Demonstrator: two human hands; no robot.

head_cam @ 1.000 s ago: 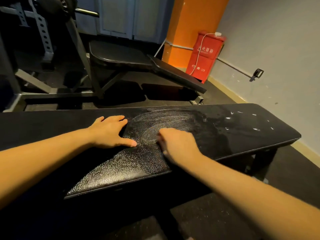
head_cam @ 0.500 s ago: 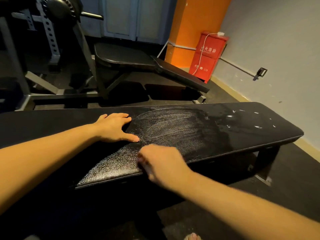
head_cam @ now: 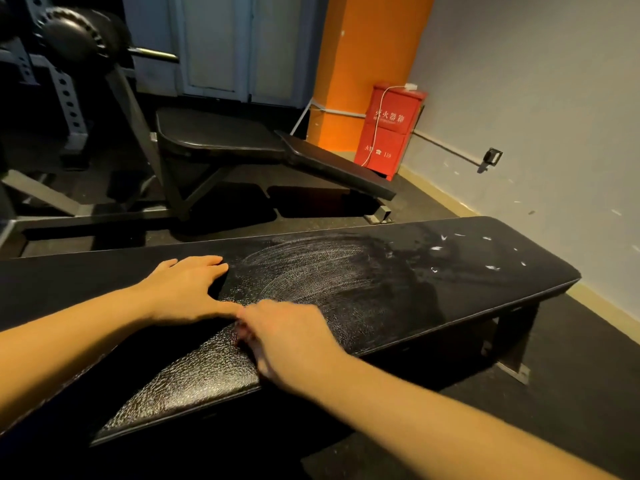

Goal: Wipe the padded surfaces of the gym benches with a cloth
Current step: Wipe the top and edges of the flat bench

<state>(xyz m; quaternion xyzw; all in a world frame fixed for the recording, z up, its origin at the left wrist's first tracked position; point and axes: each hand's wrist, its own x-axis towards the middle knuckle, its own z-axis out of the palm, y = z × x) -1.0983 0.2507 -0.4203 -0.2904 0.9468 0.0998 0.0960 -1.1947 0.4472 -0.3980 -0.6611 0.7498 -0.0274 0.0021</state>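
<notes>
A long black padded bench (head_cam: 398,292) runs across the view, its middle streaked with pale wet wipe marks. My left hand (head_cam: 187,292) lies flat on the pad, fingers straight, left of the streaks. My right hand (head_cam: 291,337) presses down near the pad's front edge, knuckles up and fingers curled over a dark cloth (head_cam: 239,336). Only a small reddish bit of the cloth shows under the fingertips, right beside my left thumb. Small white flecks (head_cam: 436,248) dot the right end of the pad.
A second black bench (head_cam: 221,136) with an inclined back pad stands behind, on a metal frame. A weight plate (head_cam: 72,39) on a bar hangs at the back left. A red fire-equipment box (head_cam: 391,129) sits by the orange pillar. The grey wall (head_cam: 519,98) closes the right side.
My right hand has swept from the middle of the pad toward the front edge and then left, up to my left thumb. The left hand has stayed flat in place.
</notes>
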